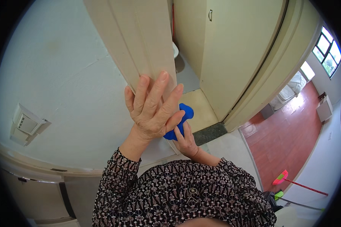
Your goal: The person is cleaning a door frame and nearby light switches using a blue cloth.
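My left hand (150, 113) rests with its fingers spread on the pale door casing (130, 37). Its thumb lies in front of a blue cloth (187, 111), and whether it touches the cloth I cannot tell. Lower and to the right, my right hand (185, 142) has hold of that cloth at the casing's inner edge. My left hand and the casing hide part of the cloth.
Right of the casing stands a cream door (238, 45) with a small metal handle (210, 15). A dark stone threshold (211, 133) crosses the doorway. A wall switch (28, 124) is at left. A pink broom (280, 177) is at lower right, near the reddish floor (284, 136).
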The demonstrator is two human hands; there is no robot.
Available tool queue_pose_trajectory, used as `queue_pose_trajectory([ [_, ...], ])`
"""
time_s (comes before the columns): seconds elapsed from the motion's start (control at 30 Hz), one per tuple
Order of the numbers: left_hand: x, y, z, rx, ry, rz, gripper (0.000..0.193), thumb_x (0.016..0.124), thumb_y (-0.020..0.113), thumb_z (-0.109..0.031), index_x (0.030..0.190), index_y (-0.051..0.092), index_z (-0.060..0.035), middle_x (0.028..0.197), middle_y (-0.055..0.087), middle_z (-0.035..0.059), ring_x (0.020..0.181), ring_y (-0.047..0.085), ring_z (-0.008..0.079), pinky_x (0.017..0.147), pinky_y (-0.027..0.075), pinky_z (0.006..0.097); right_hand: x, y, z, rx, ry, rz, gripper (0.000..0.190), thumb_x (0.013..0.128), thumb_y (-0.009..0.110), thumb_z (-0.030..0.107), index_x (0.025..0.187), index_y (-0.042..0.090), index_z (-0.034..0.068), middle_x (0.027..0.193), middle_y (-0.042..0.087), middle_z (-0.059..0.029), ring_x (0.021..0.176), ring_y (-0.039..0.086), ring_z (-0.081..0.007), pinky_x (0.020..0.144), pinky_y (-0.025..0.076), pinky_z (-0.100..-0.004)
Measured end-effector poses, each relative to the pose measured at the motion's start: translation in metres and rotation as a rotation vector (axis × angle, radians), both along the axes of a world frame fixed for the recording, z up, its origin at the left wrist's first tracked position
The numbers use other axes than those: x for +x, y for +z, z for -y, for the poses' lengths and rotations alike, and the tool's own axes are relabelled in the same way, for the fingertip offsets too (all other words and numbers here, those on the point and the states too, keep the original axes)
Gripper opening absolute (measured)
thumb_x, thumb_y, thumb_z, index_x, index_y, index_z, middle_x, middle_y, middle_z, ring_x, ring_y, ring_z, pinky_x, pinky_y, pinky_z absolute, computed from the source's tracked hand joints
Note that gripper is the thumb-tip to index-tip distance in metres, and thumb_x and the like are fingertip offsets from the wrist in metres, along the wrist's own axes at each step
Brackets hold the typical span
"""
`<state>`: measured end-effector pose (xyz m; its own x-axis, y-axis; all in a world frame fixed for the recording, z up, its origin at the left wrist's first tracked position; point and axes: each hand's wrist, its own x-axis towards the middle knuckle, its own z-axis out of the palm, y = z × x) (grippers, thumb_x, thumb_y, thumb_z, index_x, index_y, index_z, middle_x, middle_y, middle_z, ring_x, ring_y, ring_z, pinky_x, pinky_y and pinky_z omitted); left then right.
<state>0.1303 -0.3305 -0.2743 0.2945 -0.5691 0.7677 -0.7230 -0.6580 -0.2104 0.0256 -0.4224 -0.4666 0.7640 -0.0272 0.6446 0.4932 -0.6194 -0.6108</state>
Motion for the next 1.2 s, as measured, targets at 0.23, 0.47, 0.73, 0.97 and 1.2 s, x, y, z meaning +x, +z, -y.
queue_pose_trajectory([
  [0.23,0.01,-0.009,0.005,-0.001,0.008,0.031,0.048,0.094,0.038,-0.045,0.114,0.066,-0.0109,0.132,0.051,0.0177,0.136,0.028,0.0357,0.114,0.01,0.0448,0.019,0.023,0.041,0.211,0.141,-0.129,0.07,0.061,0.077,0.007,0.125,0.05,0.002,0.123,0.048,-0.0277,0.11,0.051,-0.0439,0.092,0.045,-0.0445],
  [0.47,0.013,-0.026,0.033,-0.048,0.004,0.027,0.051,0.095,0.034,-0.043,0.11,0.067,-0.0074,0.133,0.049,0.0198,0.136,0.027,0.0378,0.111,0.02,0.0477,0.061,0.088,0.06,0.298,0.046,0.021,0.083,0.054,0.076,0.001,0.13,0.043,0.0,0.124,0.048,-0.0254,0.109,0.051,-0.0411,0.091,0.045,-0.0433],
  [0.73,0.026,-0.036,0.051,-0.095,-0.03,0.091,0.048,0.096,0.036,-0.039,0.108,0.068,-0.0047,0.131,0.05,0.0207,0.135,0.028,0.0369,0.111,0.022,0.0449,0.029,-0.006,0.063,0.201,-0.066,-0.15,0.08,0.06,0.075,0.004,0.131,0.039,-0.001,0.12,0.048,-0.0228,0.108,0.05,-0.0386,0.092,0.044,-0.0428],
  [0.97,0.038,-0.043,0.05,-0.115,0.018,0.129,0.044,0.095,0.039,-0.033,0.108,0.067,-0.0027,0.13,0.051,0.0203,0.135,0.028,0.0337,0.113,0.018,0.0427,-0.006,-0.131,0.074,0.125,0.015,-0.549,0.07,0.072,0.07,0.009,0.133,0.036,0.002,0.114,0.051,-0.0238,0.105,0.051,-0.0409,0.09,0.044,-0.0422],
  [1.2,0.018,-0.066,0.05,-0.175,0.012,0.015,0.042,0.093,0.04,-0.028,0.114,0.061,0.0018,0.132,0.048,0.0255,0.136,0.029,0.0337,0.115,0.006,0.0438,0.029,-0.047,0.074,0.179,0.044,-0.633,0.061,0.078,0.067,0.016,0.131,0.039,0.002,0.114,0.053,-0.0231,0.105,0.053,-0.0388,0.091,0.044,-0.0416],
])
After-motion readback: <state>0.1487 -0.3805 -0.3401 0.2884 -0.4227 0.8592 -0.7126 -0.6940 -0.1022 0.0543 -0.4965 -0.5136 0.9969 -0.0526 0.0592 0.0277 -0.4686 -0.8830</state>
